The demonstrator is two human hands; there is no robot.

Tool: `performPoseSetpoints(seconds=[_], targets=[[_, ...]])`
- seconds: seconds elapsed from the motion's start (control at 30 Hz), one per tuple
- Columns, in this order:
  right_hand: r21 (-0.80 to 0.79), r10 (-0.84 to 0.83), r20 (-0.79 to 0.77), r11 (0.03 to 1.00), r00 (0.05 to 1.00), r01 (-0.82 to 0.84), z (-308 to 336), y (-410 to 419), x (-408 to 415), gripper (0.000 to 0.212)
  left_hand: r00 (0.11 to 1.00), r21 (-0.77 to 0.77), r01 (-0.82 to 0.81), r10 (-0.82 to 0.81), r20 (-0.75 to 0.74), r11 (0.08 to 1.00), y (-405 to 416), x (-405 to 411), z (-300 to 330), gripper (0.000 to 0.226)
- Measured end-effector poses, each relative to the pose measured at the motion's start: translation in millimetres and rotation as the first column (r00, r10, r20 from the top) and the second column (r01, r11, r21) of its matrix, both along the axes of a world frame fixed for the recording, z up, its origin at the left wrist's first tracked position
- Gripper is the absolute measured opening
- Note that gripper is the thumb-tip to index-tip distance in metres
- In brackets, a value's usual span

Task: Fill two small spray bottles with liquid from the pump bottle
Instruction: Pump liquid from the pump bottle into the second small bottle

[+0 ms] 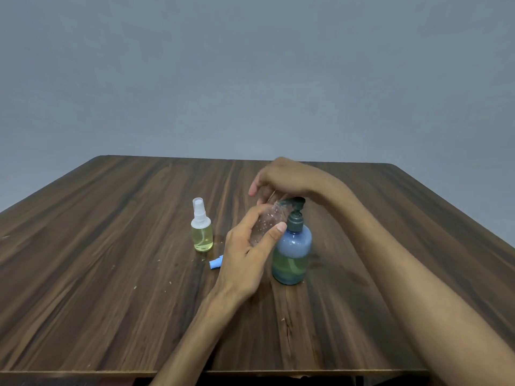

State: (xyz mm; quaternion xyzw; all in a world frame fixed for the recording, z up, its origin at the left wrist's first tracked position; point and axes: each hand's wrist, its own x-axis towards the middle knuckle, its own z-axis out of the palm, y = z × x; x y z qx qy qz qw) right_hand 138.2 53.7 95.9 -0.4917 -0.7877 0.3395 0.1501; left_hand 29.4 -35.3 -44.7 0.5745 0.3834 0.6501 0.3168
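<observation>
- The left hand (pixel 248 254) grips an uncapped clear spray bottle (pixel 266 224), with the thumb on the near side and the fingers curled round the far side. It holds the bottle off the tabletop, tilted, so that its mouth points up and to the right.
- The right hand (pixel 278 178) lies over the head of the pump bottle (pixel 292 246) with fingers bent downward; it seems to press on the pump head (pixel 295 203), but the contact itself is hidden under the palm.
- The pump bottle stands upright on the tabletop (pixel 111 274), a little right of the middle and nearer to the front edge than to the back edge. It is about half full of yellowish liquid.
- The relation that matters: the mouth of the clear bottle is just beside the pump spout, on its left side, and the long axis of the bottle leans toward the spout. I cannot tell if the spout is really inside the mouth, because of blur.
- The clear bottle looks nearly empty, only drops on its wall, so I judge that this fill is at its beginning.
- A second spray bottle (pixel 202 225), capped and holding yellowish liquid, stands upright left of the hands, apart from them.
- A blue cap (pixel 216 262) lies on the tabletop just beside the left hand, on its left.
</observation>
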Motion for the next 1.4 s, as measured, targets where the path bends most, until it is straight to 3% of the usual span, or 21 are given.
performPoseSetpoints(seconds=[0.1,0.2,0.33,0.47,0.67,0.8,1.13,1.3,1.4], targets=[[0.085,0.018,0.183,0.996,0.983,-0.035,-16.8,1.8,-11.4,0.047,0.999,0.009,-0.016,0.016,-0.046,1.000,1.7,-2.6,-2.5,0.026],[0.051,-0.006,0.177,0.999,0.984,-0.003,-28.0,-3.1,-12.0,0.073,0.998,0.010,-0.019,0.020,-0.056,1.000,1.1,-3.3,-4.5,0.028],[0.048,0.025,0.208,0.998,0.978,-0.036,-14.2,-4.6,-11.3,0.083,0.998,0.016,-0.017,0.018,-0.053,1.000,1.3,-4.3,-4.2,0.028],[-0.059,0.090,0.196,0.995,0.976,-0.080,-20.1,-4.4,-11.0,0.088,0.996,0.036,-0.013,0.016,-0.088,0.999,3.0,-4.6,-3.9,0.027],[0.068,0.104,0.244,0.990,0.964,-0.124,-13.2,-1.6,-13.0,0.091,0.994,0.068,-0.013,0.020,-0.105,0.998,2.6,-5.0,-5.3,0.026],[-0.023,0.134,0.224,0.991,0.965,-0.132,-26.5,0.3,-12.8,0.098,0.994,0.068,-0.019,0.026,-0.108,0.998,3.4,-4.5,-5.5,0.022],[-0.032,0.177,0.253,0.984,0.951,-0.175,-24.8,-2.1,-13.0,0.108,0.994,0.063,-0.014,0.020,-0.106,0.998,4.0,-4.2,-6.1,0.027],[-0.048,0.182,0.233,0.983,0.955,-0.176,-1.9,-6.1,-10.1,0.094,0.991,0.082,-0.026,0.036,-0.126,0.996,2.5,-4.8,-7.0,0.022],[-0.106,0.203,0.188,0.977,0.961,-0.185,-9.3,-9.3,-7.1,0.096,0.992,0.085,-0.027,0.037,-0.123,0.996,3.8,-3.4,-5.8,0.026]])
